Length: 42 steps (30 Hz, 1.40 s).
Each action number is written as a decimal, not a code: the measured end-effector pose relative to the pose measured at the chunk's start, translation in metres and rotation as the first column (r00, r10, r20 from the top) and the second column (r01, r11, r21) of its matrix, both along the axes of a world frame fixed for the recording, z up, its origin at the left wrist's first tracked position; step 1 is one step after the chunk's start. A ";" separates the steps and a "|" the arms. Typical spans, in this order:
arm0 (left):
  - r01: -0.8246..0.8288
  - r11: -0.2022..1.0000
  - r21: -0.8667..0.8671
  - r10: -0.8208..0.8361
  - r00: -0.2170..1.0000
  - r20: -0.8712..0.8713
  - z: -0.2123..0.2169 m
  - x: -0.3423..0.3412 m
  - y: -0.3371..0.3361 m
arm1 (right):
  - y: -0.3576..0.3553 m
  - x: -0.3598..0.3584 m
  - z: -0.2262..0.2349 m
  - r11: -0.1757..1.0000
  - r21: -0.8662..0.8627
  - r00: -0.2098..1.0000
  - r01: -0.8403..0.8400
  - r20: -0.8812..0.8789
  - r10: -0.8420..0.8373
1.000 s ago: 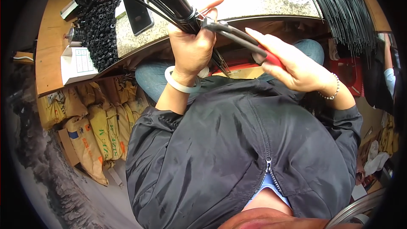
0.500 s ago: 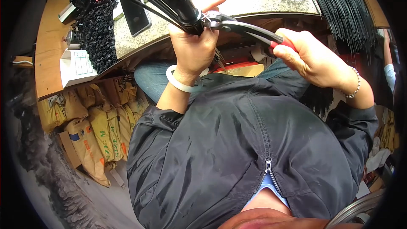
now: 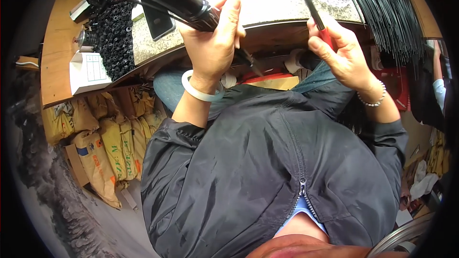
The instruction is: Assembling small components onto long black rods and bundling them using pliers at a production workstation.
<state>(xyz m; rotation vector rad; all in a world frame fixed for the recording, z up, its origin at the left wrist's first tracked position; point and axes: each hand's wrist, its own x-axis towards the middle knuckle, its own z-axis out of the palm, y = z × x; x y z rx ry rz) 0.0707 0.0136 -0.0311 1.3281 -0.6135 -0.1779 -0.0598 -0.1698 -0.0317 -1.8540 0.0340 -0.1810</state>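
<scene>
My left hand (image 3: 210, 43) is closed around a black umbrella frame (image 3: 179, 0). Its thick tube and thin ribs slant toward the upper left over the table, and a dark tip pokes out below the fingers. My right hand (image 3: 343, 57) grips a pair of pliers (image 3: 308, 0) with black and red handles. They point up and away, apart from the frame, and their jaws are blurred near the upper edge.
A smartphone (image 3: 158, 23) lies on the pale stone slab (image 3: 267, 2). Small black parts (image 3: 112, 43) are heaped to its left, beside a white box (image 3: 88, 71). Long black rods (image 3: 382, 14) hang off the table's right side. Sacks (image 3: 98, 162) stand on the floor at left.
The pliers have come off the umbrella frame and swung upward in my right hand. My left hand has shifted slightly left, and the frame now tilts more to the left.
</scene>
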 end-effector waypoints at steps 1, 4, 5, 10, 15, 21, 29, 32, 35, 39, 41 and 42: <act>-0.016 0.999 -0.038 0.017 1.000 0.026 0.001 -0.001 -0.002 | 0.004 0.003 0.003 1.000 -0.003 1.000 0.001 0.002 -0.001; 0.026 0.988 -0.155 -0.036 0.997 -0.063 0.002 -0.005 -0.007 | 0.025 0.018 0.013 0.992 -0.055 0.935 0.117 0.341 -0.092; -0.013 0.989 -0.150 -0.003 0.994 -0.106 0.003 -0.007 -0.009 | 0.030 0.023 0.018 0.986 -0.093 0.913 0.137 0.398 -0.090; -0.027 0.994 -0.101 0.037 0.995 0.096 -0.003 -0.008 -0.011 | 0.046 0.045 0.024 0.936 -0.262 0.862 0.234 0.500 -0.076; -0.050 0.998 -0.042 0.053 0.995 0.086 -0.007 -0.011 -0.007 | 0.048 0.055 0.022 0.943 -0.248 0.821 0.222 0.569 -0.043; -0.135 0.987 -0.089 0.131 0.990 -0.055 0.003 0.002 0.002 | 0.020 0.027 0.033 0.795 -0.530 0.871 0.294 0.492 0.006; -0.160 0.986 -0.039 0.160 0.987 -0.004 -0.014 0.011 0.001 | 0.009 0.006 0.048 0.305 -0.845 0.860 0.439 0.493 0.131; -0.137 0.990 0.012 0.138 0.990 -0.018 -0.016 0.012 -0.001 | 0.007 0.004 0.049 0.220 -0.862 0.846 0.457 0.498 0.190; -0.130 0.989 -0.071 0.129 0.991 -0.023 -0.009 0.008 -0.006 | 0.009 0.004 0.049 0.190 -0.860 0.831 0.473 0.508 0.228; -0.112 0.993 -0.041 0.116 0.987 0.112 -0.015 0.010 -0.002 | 0.009 0.002 0.047 0.221 -0.848 0.817 0.481 0.525 0.237; -0.086 0.996 -0.023 0.087 0.996 0.034 -0.004 0.003 -0.003 | 0.006 -0.001 0.045 0.397 -0.865 0.882 0.307 0.415 0.222; -0.088 0.996 -0.022 0.089 0.995 0.033 0.000 -0.001 -0.002 | 0.003 -0.003 0.044 0.557 -0.821 0.927 0.124 0.296 0.230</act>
